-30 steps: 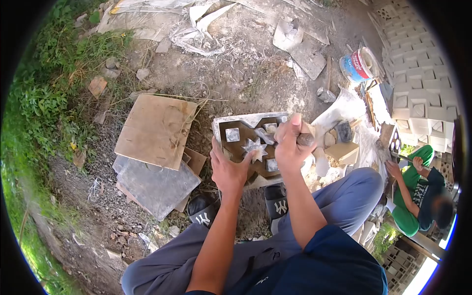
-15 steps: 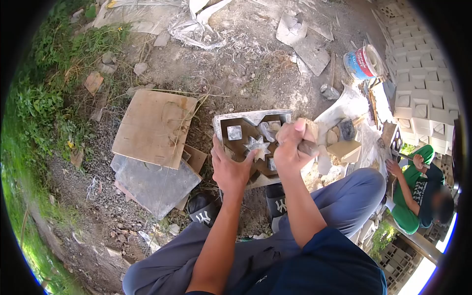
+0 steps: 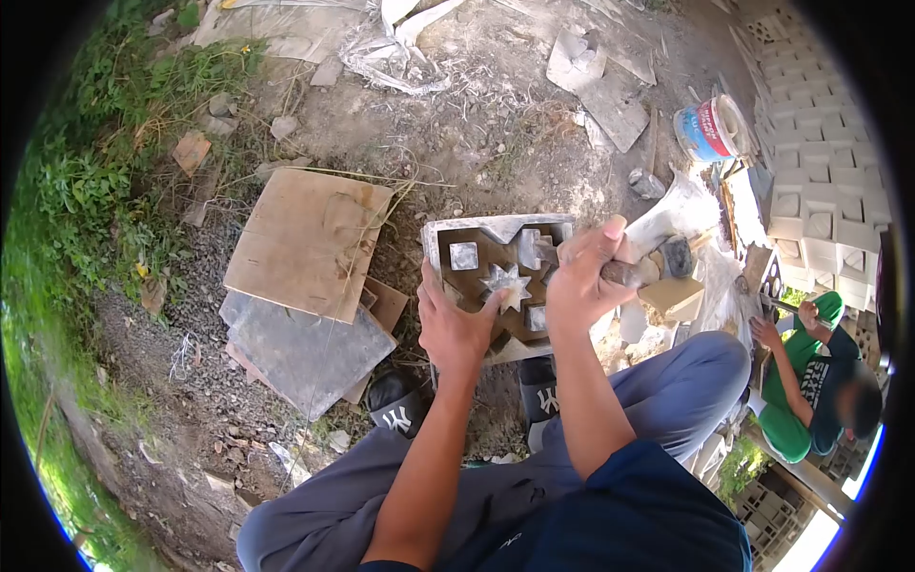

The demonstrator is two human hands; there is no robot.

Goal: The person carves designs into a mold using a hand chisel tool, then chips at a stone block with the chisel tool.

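A grey block mould (image 3: pixel 496 227) lies on the ground in front of me, with a star-shaped piece (image 3: pixel 506 286) at its middle and square pieces around it. My left hand (image 3: pixel 456 324) grips the mould's left side, fingers outside the wall and thumb reaching in beside the star. Wrapped in a fist, my right hand (image 3: pixel 586 281) is over the mould's right side and holds a hand tool with a rounded, brownish handle (image 3: pixel 621 274). The working end points left into the mould and is mostly hidden, so its kind does not show.
Boards (image 3: pixel 310 243) and a grey slab (image 3: pixel 305 353) are stacked on the left. To the right are a sand-coloured block (image 3: pixel 672 297), a dark stone (image 3: pixel 677 255) and plastic sheeting. A paint bucket (image 3: pixel 707 129) stands farther off. Another person (image 3: pixel 810 381) sits at right beside stacked pale blocks (image 3: pixel 824 181).
My right hand has turned and shifted slightly with the tool, whose handle end now shows more clearly. The whole view has shifted a little. My left hand keeps its place on the mould.
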